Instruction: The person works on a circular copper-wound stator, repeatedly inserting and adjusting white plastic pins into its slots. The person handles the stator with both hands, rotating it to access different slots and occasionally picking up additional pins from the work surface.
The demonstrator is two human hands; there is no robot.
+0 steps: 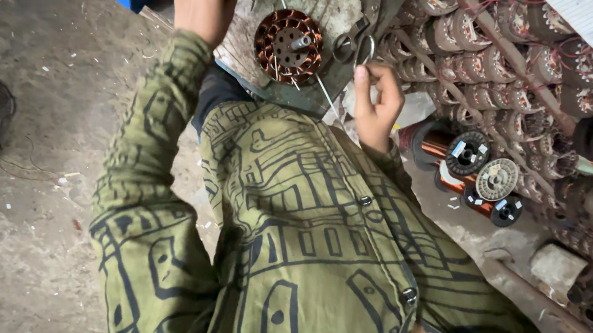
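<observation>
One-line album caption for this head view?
Right hand pinches thin wire above a copper-wound stator; left hand rests on the workbench.

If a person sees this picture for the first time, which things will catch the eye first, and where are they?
First comes the green patterned shirt filling the centre. Above it, on the worn work board, lies a round copper-wound stator, with the right hand raised beside it, pinching something thin, while the left hand reaches up at the top edge. On the right, rows of similar wound coils crowd a rack, with copper wire spools below.
</observation>
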